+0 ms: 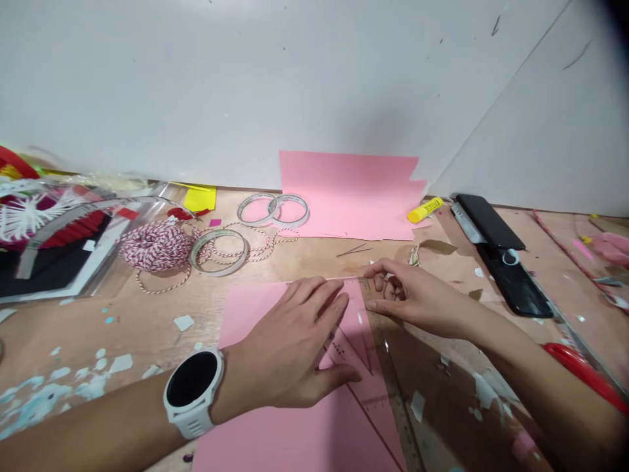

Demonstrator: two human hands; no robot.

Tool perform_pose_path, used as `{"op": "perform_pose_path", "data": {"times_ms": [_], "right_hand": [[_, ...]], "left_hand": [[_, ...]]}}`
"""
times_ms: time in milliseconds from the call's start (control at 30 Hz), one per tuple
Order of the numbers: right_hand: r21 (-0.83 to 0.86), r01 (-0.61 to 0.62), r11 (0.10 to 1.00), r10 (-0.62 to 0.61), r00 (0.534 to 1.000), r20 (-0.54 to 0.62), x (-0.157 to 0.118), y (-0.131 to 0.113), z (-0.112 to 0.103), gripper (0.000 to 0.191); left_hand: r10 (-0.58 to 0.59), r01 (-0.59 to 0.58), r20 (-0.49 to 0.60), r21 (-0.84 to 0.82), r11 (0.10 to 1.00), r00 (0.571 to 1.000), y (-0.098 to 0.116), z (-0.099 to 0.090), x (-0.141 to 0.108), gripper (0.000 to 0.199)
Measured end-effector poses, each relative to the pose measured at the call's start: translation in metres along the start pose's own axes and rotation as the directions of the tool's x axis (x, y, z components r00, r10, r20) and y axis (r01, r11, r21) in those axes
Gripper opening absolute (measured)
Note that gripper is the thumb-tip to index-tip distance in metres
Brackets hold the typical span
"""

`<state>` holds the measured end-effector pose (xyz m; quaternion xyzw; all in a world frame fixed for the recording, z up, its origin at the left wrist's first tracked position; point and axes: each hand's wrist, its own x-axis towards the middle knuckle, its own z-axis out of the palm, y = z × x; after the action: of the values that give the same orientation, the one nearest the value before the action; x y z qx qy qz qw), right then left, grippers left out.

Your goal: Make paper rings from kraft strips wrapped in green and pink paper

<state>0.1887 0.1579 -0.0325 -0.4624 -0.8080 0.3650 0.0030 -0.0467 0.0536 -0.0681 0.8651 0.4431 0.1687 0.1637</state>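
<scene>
A sheet of pink paper (275, 432) lies on the wooden table with a clear plastic set square (361, 357) on top of it. My left hand (299, 341), a white watch (194, 390) on its wrist, rests flat across the set square and paper, fingers extended and thumb apart. Along the right side of the paper runs the ruled, see-through edge (393, 380). Near its upper end is my right hand (410, 295), index finger and thumb spread with a gap between them, the other fingers curled. Both tips are at the edge; nothing shows between them.
Behind stand tape rolls (219, 252), red-white twine (157, 246), more pink paper (348, 196) and a yellow glue stick (425, 210). Black phone-like objects (491, 223) and red-handled scissors (584, 373) lie right, a plastic bag (98, 275) left. A white wall (246, 78) closes the back.
</scene>
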Motion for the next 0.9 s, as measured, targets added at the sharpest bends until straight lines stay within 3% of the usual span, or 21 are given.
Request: {"op": "perform_pose_path", "data": {"times_ms": [900], "right_hand": [[-0.013,0.021,1.000,-0.021,1.000,0.018,-0.0003,0.0027,-0.0009,0.047]], "left_hand": [[-0.006,0.006,0.015,-0.021,1.000,1.000,-0.0009,0.0011,0.0017,0.074]]}}
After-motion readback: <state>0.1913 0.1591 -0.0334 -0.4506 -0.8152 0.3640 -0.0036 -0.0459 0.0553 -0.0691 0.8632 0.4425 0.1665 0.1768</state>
